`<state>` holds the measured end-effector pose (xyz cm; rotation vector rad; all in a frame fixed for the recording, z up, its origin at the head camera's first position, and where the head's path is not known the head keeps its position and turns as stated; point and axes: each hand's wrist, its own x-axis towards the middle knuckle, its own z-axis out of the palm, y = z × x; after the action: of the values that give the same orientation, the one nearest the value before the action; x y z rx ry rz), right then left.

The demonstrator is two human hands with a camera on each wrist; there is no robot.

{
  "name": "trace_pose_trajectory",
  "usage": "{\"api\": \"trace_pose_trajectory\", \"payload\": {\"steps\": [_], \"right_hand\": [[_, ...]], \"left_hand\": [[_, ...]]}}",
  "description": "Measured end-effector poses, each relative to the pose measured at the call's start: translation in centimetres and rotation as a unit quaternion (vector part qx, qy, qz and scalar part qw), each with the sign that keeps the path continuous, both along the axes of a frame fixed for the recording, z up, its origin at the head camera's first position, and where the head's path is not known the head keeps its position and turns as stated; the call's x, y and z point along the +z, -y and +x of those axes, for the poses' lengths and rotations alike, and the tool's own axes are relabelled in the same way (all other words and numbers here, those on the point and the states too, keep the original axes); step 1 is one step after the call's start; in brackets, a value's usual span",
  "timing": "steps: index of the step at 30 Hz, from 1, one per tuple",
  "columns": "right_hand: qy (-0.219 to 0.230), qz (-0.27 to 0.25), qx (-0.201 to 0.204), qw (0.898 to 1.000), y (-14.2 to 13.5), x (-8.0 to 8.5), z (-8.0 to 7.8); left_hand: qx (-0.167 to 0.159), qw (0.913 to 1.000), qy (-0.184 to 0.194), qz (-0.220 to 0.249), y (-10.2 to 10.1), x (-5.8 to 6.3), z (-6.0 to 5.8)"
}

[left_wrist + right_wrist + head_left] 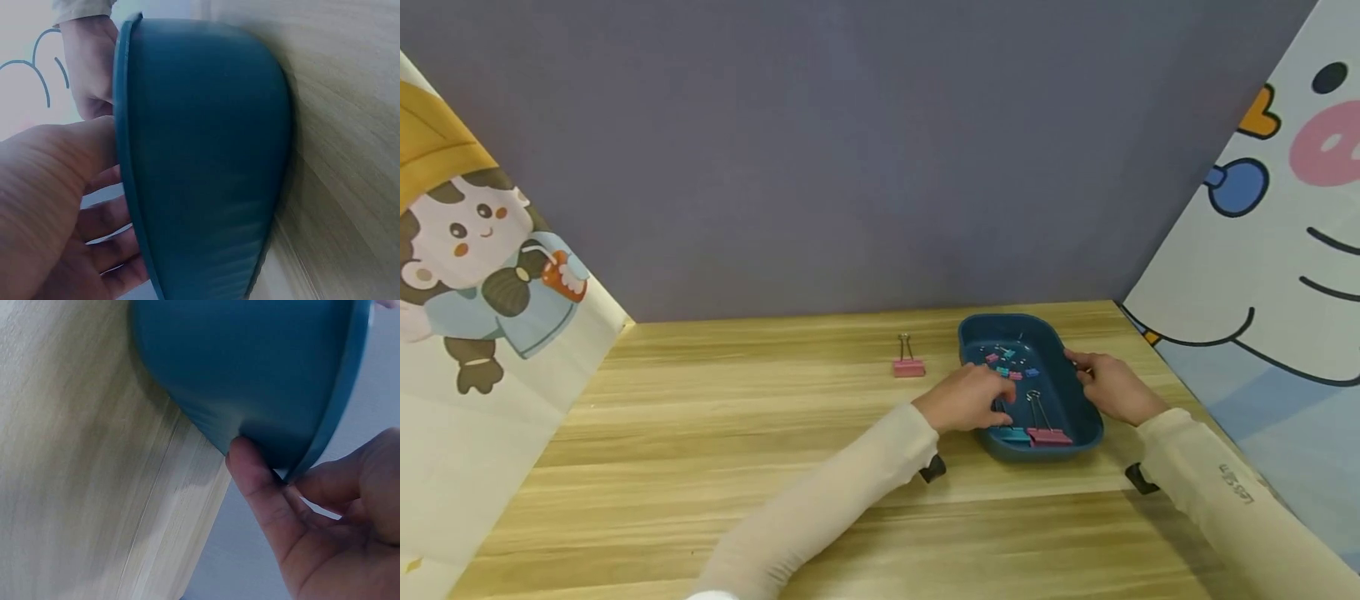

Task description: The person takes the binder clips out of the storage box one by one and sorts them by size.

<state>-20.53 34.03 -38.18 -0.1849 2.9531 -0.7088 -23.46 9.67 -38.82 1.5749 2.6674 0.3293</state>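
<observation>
A dark blue-teal plastic tray (pixel 1063 400) rests on the wooden table, holding binder clips of several sizes. My left hand (pixel 966 397) reaches over its left side, thumb and fingers apart, near the wire handles of a large teal binder clip (pixel 1011 434). A large pink binder clip (pixel 1049 437) lies beside that one. Farther back in the tray are several small pink, teal and blue clips (pixel 1015 376). My right hand (pixel 1112 387) pinches the tray's right rim, its thumb and fingers on either side in the right wrist view. The tray wall (pixel 206 125) partly hides the left fingers.
Another pink binder clip (pixel 909 367) stands on the wooden table (pixel 737 400), left of the tray, handles pointing away. A grey panel (pixel 865 167) closes off the back. White side panels with cartoon prints stand at left (pixel 497 400) and right (pixel 1195 283).
</observation>
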Motion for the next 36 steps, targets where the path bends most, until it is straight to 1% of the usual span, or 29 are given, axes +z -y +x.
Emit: {"api": "trace_pose_trajectory", "payload": {"steps": [6,13,17,21,27,30,36], "right_hand": [[0.004,0.002,-0.001,1.000,-0.1,0.2,-0.1],[0.015,0.000,-0.008,1.000,-0.1,0.4,-0.1],[0.007,0.001,-0.006,1.000,-0.1,0.6,-0.2],[0.005,-0.003,-0.005,1.000,-0.1,0.4,-0.3],[0.016,-0.011,-0.007,1.000,0.1,0.4,0.0],[0.017,-0.014,-0.005,1.000,0.1,0.4,0.0],[0.014,-0.009,-0.003,1.000,0.1,0.3,-0.1]], "left_hand": [[-0.006,0.9992,0.038,-0.009,-0.4,-0.3,-0.2],[-0.021,0.9980,0.054,-0.025,-1.5,-0.6,-0.2],[-0.030,0.9965,0.065,-0.043,-2.7,-0.5,0.1],[-0.032,0.9946,0.071,-0.068,-4.1,-0.6,0.6],[-0.020,0.9919,0.096,-0.081,-5.4,-1.1,1.2],[-0.014,0.9916,0.097,-0.084,-5.7,-1.3,1.2],[-0.011,0.9918,0.086,-0.095,-6.3,-1.4,1.2]]}}
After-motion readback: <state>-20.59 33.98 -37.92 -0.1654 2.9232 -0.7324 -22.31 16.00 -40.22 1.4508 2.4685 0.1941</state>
